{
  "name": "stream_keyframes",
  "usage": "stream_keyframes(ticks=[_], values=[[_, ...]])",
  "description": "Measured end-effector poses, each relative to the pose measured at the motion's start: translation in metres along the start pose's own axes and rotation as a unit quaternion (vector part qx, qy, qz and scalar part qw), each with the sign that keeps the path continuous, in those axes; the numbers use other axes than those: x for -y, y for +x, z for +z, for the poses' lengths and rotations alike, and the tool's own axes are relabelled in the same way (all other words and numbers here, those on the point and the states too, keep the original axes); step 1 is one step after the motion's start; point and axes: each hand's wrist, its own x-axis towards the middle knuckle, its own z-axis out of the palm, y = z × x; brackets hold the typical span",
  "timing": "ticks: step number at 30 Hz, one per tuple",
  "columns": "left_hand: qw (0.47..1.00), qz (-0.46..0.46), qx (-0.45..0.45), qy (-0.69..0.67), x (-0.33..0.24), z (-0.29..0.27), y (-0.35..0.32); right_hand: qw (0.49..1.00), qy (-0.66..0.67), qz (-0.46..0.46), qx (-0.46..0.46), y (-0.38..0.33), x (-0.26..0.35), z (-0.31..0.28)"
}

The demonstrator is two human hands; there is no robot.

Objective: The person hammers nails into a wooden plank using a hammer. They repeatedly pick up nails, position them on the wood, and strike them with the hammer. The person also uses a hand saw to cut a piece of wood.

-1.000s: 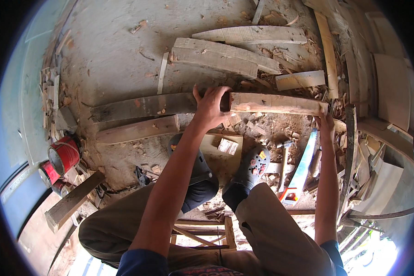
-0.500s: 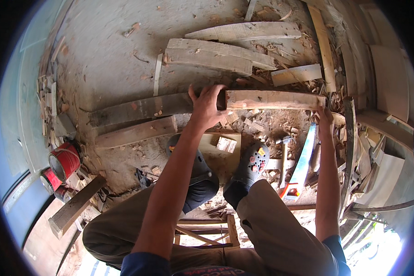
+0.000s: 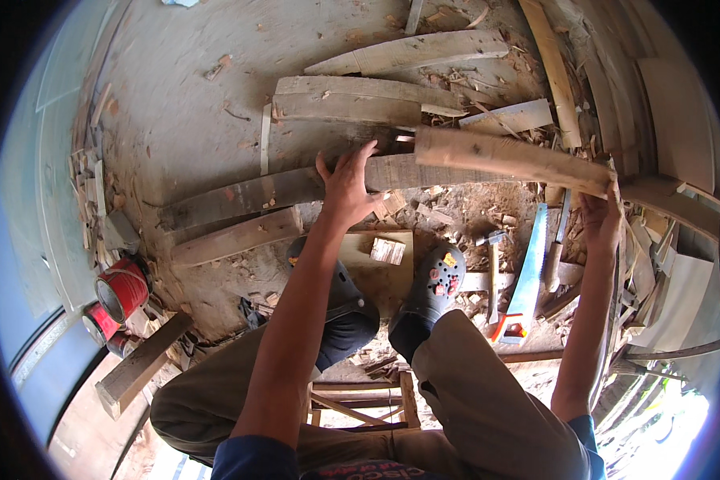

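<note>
The floor [image 3: 192, 136] is bare grey ground strewn with chips and offcuts. Along its far edge lie several weathered boards [image 3: 360, 96], stacked loosely and overlapping, with more timber leaning at the right edge.

A long dark plank [image 3: 240, 196] stretches across the middle of the floor, its left end near the left edge, and a shorter plank [image 3: 236, 238] lies just beside it on the near side.

The person sits low, both knees bent in olive trousers [image 3: 488, 400], with grey clogs [image 3: 436, 280] planted on a flat square board [image 3: 376, 272]. A small wooden frame [image 3: 360, 400] shows between the legs.

The pale plank [image 3: 512, 158] is held up off the floor in front of the person, running from the middle out to the right and dipping slightly at its right end. The left hand [image 3: 346, 186] is spread open with its palm against the plank's left end, fingers splayed rather than wrapped. The right hand [image 3: 602, 218] is closed around the plank's right end from below, thumb and fingers clamping it.

A handsaw [image 3: 526, 276] with a blue blade and orange handle lies on the floor right of the feet, with a hammer [image 3: 492, 268] just beside it on the left.

Two red cans [image 3: 120, 292] stand at the left edge, close to a short beam [image 3: 140, 364].
</note>
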Motion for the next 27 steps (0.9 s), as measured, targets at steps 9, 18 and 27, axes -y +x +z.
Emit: stream_keyframes(ticks=[9, 18, 27], values=[[0.999, 0.014, 0.006, 0.029, -0.004, 0.006, 0.003, 0.989, 0.118, 0.033, -0.086, -0.003, -0.1, -0.016], [0.998, 0.038, 0.012, 0.053, 0.007, 0.005, 0.004, 0.853, -0.504, -0.137, -0.019, -0.164, -0.139, -0.053], [0.99, 0.014, 0.027, 0.134, -0.01, -0.003, 0.001, 0.714, -0.694, -0.093, -0.021, -0.281, -0.202, -0.121]])
